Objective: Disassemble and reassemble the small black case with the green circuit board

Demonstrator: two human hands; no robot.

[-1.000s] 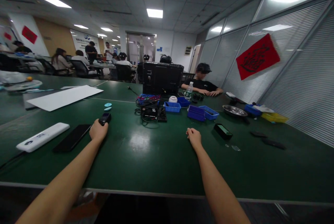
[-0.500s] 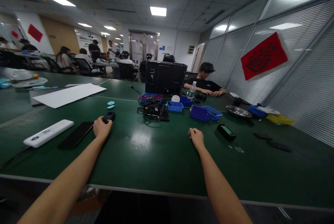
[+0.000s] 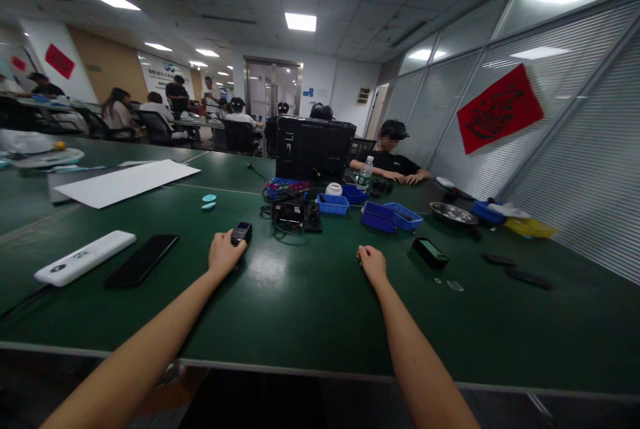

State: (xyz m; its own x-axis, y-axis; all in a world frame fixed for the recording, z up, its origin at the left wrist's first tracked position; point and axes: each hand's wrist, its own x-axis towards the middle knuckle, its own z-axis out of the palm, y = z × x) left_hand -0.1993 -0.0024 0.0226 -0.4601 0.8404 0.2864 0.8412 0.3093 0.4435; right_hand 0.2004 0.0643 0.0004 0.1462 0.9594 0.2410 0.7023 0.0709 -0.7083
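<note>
Ofc, seated ppl [image 3: 119,114], desk chairs [image 3: 241,137], blinds [image 3: 600,169]

A clear bottle [image 3: 365,174] stands near blue trays [image 3: 333,206].

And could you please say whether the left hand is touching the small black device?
Touching: the head view shows the left hand gripping the small black device at its near end.

The left hand [image 3: 226,256] hides part of the small black gadget [image 3: 243,234] it holds. The right hand's [image 3: 373,262] palm is out of sight. Both arms [image 3: 420,346] run off the bottom edge. The black cord [image 3: 26,300] goes out at the left, where the white bag [image 3: 25,142] is cut off too. The big black box [image 3: 315,149] covers part of something dark and round [image 3: 321,111]. The wall sign's [image 3: 163,76] little letters are too small to read.
</note>
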